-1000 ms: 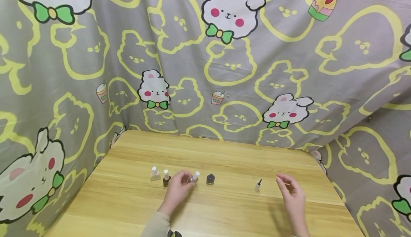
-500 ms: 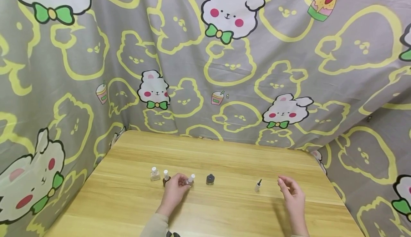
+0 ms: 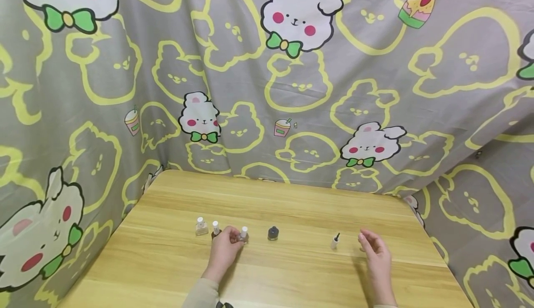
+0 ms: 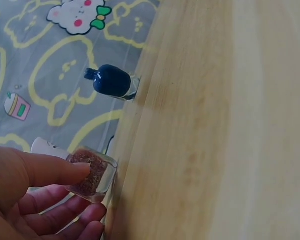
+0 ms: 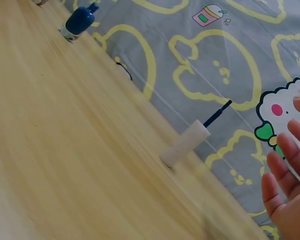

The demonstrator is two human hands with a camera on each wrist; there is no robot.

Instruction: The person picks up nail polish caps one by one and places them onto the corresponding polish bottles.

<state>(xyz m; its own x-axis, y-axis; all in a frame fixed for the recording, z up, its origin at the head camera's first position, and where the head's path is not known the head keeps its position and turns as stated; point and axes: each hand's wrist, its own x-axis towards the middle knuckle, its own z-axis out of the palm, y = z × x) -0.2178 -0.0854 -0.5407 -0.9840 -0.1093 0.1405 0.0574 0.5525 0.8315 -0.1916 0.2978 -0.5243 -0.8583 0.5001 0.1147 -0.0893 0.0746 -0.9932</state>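
Note:
My left hand holds a nail polish bottle with a white cap, which stands upright on the table. Up close in the left wrist view, the bottle shows reddish glitter, with the thumb on its near side and the fingers behind. A dark blue nail polish bottle without its cap stands to the right. Farther right, its white cap stands with the dark brush pointing up. My right hand hovers beside that cap, fingers loosely bent and holding nothing.
Left of my left hand stand a dark nail polish bottle, partly hidden by the hand, and a clear one, both white-capped. A patterned curtain encloses the wooden table at the back and sides.
My left hand has moved the glitter bottle leftward, toward the dark bottle, and it now stands more upright. The right hand has barely shifted.

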